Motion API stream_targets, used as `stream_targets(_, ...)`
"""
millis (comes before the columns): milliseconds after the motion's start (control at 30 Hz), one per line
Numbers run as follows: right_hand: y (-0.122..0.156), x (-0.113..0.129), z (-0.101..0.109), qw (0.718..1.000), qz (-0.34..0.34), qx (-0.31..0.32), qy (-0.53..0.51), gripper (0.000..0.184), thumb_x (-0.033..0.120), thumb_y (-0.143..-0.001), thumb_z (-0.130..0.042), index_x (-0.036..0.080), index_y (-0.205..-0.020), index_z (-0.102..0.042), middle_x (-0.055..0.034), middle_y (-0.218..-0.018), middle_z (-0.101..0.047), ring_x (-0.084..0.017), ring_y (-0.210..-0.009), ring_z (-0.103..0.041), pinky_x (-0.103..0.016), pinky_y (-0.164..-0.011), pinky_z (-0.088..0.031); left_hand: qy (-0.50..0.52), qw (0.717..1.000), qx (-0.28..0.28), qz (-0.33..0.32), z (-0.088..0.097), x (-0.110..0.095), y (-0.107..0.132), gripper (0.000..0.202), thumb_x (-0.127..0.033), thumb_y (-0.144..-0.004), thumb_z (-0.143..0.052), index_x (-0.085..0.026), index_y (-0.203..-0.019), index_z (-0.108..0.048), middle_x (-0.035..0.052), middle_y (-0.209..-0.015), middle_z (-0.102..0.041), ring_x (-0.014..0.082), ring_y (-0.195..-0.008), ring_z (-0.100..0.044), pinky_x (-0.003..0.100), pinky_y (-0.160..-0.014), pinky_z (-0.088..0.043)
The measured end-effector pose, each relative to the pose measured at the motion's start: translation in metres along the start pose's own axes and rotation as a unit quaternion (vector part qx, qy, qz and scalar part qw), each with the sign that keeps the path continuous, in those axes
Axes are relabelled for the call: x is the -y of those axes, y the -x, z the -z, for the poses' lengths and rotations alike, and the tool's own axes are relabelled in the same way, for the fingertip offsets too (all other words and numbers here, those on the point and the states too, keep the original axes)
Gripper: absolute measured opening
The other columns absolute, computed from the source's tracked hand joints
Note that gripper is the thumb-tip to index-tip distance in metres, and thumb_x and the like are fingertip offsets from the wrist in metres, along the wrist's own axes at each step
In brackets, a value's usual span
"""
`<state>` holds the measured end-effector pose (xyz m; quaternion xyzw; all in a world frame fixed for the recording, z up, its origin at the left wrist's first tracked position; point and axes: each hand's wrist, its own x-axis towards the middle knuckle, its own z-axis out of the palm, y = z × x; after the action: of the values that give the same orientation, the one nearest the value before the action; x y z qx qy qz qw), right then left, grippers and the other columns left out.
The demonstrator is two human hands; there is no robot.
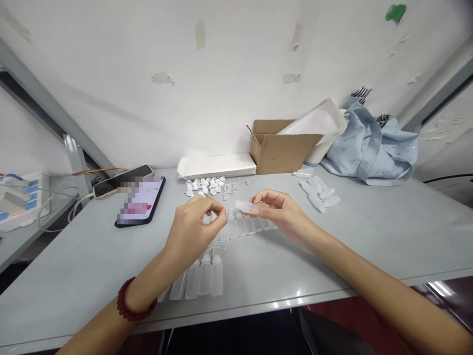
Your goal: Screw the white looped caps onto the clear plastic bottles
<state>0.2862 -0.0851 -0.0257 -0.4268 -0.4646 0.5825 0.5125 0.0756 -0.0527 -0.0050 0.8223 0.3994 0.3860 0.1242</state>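
Note:
Over the middle of the grey table, my right hand (pixel 275 209) grips a small translucent plastic bottle (pixel 246 207), its neck pointing left. My left hand (pixel 197 222) faces that neck with thumb and forefinger pinched together; whatever is between them is too small to make out. Below the hands lies a row of similar bottles (pixel 247 227), partly hidden by my fingers. Nearer the front edge, several more bottles (pixel 205 278) lie side by side with white cords at their necks. Behind my hands are a pile of white caps (pixel 205 186) and loose white cords (pixel 236 186).
More bottles (pixel 320 193) lie in a heap on the right. At the back stand a white box (pixel 218 166), an open cardboard carton (pixel 286 153) and a light blue cloth bag (pixel 373 148). Two phones, one lit phone (pixel 142 202) among them, and a power strip (pixel 25 199) are at left.

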Motion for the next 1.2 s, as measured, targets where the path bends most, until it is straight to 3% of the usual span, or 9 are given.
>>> stream_targets(367,0.001,-0.001,-0.001,1.0,-0.01,0.005,0.012,0.02,0.027,-0.069,-0.079,0.021,-0.078,-0.063,0.0011,-0.082,-0.067,-0.014,-0.075,-0.063,-0.027,-0.07,-0.044,0.019,0.993,0.041,-0.113,0.001,0.002,0.0,0.012,-0.012,-0.079,-0.052,-0.019,-0.071,-0.058,0.001,-0.071,-0.066,0.0158,-0.072,-0.057,0.029,-0.064,-0.047)
stream_targets(633,0.002,-0.001,-0.002,0.998,-0.027,0.051,0.014,0.019,0.024,-0.073,-0.076,0.02,-0.083,-0.061,-0.0006,-0.076,-0.072,-0.014,-0.073,-0.065,-0.028,-0.071,-0.045,0.034,0.993,0.094,-0.056,0.006,0.0,-0.002,0.008,-0.017,-0.078,-0.054,-0.02,-0.071,-0.057,-0.0006,-0.069,-0.064,0.014,-0.065,-0.058,0.027,-0.062,-0.048)
stream_targets(900,0.003,0.001,-0.003,0.998,-0.027,0.048,0.028,0.019,0.025,-0.073,-0.076,0.019,-0.083,-0.061,-0.0007,-0.074,-0.071,-0.014,-0.072,-0.065,-0.027,-0.07,-0.045,0.067,0.987,0.136,-0.052,0.007,-0.001,0.001,0.024,-0.013,-0.079,-0.051,-0.019,-0.101,-0.057,-0.0025,-0.073,-0.064,0.0126,-0.068,-0.059,0.026,-0.068,-0.049)
stream_targets(1200,0.002,0.0,-0.002,0.997,-0.015,0.067,0.02,0.018,0.026,-0.075,-0.075,0.018,-0.084,-0.063,-0.0017,-0.08,-0.07,-0.014,-0.076,-0.066,-0.027,-0.071,-0.047,0.12,0.97,0.204,0.062,0.011,-0.006,-0.003,0.011,-0.029,-0.086,-0.056,-0.022,-0.09,-0.063,-0.0008,-0.084,-0.066,0.0152,-0.078,-0.058,0.026,-0.065,-0.048)
